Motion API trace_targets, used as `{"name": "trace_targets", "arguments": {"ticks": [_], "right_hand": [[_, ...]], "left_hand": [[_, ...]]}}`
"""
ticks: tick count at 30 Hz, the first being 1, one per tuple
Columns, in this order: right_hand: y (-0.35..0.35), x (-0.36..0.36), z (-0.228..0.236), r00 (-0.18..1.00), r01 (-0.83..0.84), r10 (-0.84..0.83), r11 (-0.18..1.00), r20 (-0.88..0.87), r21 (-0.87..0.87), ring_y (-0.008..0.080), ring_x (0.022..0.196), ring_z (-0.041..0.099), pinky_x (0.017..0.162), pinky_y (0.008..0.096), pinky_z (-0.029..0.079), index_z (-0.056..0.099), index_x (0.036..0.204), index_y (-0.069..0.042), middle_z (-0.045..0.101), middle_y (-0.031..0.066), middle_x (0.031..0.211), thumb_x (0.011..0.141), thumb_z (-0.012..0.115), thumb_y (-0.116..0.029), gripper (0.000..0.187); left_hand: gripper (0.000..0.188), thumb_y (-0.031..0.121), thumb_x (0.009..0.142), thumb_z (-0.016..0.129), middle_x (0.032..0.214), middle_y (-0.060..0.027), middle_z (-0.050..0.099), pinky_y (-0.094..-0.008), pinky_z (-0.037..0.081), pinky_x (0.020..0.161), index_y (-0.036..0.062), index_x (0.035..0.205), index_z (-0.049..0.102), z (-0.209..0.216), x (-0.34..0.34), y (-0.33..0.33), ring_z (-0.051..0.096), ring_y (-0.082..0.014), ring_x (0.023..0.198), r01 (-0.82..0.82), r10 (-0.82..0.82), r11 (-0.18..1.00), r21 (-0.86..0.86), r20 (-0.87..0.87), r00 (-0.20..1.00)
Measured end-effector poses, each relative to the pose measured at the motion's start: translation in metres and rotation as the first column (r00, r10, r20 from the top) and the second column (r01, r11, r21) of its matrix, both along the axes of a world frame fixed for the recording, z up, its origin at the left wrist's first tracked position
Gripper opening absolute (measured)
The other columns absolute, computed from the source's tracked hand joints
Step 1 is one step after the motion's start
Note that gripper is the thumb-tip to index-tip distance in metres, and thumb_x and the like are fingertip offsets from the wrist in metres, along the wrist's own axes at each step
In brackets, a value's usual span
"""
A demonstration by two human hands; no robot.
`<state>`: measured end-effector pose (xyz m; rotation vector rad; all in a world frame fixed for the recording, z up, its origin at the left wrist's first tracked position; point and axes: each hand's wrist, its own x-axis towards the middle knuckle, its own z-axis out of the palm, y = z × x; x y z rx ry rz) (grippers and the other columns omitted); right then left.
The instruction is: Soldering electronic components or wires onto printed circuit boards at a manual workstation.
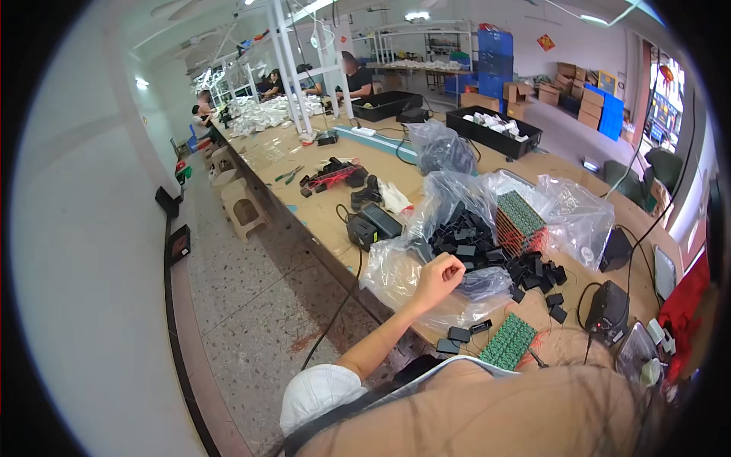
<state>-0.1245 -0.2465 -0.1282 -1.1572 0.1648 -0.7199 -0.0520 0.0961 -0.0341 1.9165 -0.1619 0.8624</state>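
Note:
My left hand (442,279) is curled closed over the front edge of a pile of small black plastic cases (466,238). Whatever its fingers may hold is hidden. Beneath and around it lies a clear plastic bag (396,273), crumpled on the table. Nearer to me rests a green circuit board panel (509,341) with red wires at its edge, and several loose black cases (459,334) lie beside it. A stack of green circuit board panels (521,212) with red wires leans behind the pile. My right hand does not show; a blurred stretch of skin covers the lower edge.
A black device with a cable (608,312) stands at the right. Farther along the long table (282,164) are a white glove (394,198), green-handled pliers (289,174) and a black bin (493,131). Stools (242,206) line its left side. Several people sit at the far end.

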Motion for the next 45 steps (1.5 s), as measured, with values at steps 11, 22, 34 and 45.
{"name": "trace_targets", "arguments": {"ticks": [11,22,34,45], "right_hand": [[0.003,0.01,-0.002,0.997,0.034,-0.037,0.998,0.067,0.043,0.0077,0.074,0.045,0.066,0.0229,0.034,0.054,0.096,-0.008,0.048,-0.001,0.086,0.106,0.051,-0.03,0.024],[0.003,0.022,-0.005,0.986,0.029,-0.054,0.987,0.158,0.161,0.0073,0.075,0.045,0.068,0.0221,0.037,0.057,0.098,-0.007,0.051,-0.0003,0.089,0.104,0.056,-0.026,0.02],[-0.008,0.026,-0.019,0.99,-0.067,0.049,0.989,0.132,0.132,0.0072,0.072,0.047,0.064,0.0224,0.037,0.058,0.098,-0.006,0.053,-0.0002,0.089,0.104,0.055,-0.024,0.019],[0.018,0.023,0.012,0.978,0.052,-0.112,0.95,0.179,0.308,0.0077,0.075,0.048,0.066,0.0219,0.04,0.058,0.1,-0.005,0.054,0.0009,0.09,0.104,0.055,-0.022,0.018]], "left_hand": [[0.007,0.003,0.086,0.072,0.085,-0.0069,0.06,-0.0276,0.049,0.065,0.0004,0.089,0.066,-0.048,-0.011,0.0,0.061,-0.0165,0.071,-0.026,0.011,0.993,0.111,0.128,0.992],[0.007,0.004,0.085,0.071,0.088,-0.0078,0.059,-0.0289,0.05,0.066,-0.0002,0.088,0.066,-0.053,-0.011,0.01,0.062,-0.0196,0.074,-0.033,0.021,0.998,0.06,0.198,0.98],[0.01,0.005,0.089,0.071,0.089,-0.0081,0.065,-0.0287,0.052,0.069,0.001,0.097,0.067,-0.047,-0.011,0.003,0.065,-0.017,0.077,0.066,-0.046,0.984,-0.167,0.116,0.992],[0.008,0.003,0.087,0.07,0.088,-0.0041,0.064,-0.0253,0.052,0.068,0.0022,0.092,0.064,-0.046,-0.006,0.0,0.067,-0.0128,0.079,0.026,-0.021,0.999,-0.041,0.105,0.994]]}}
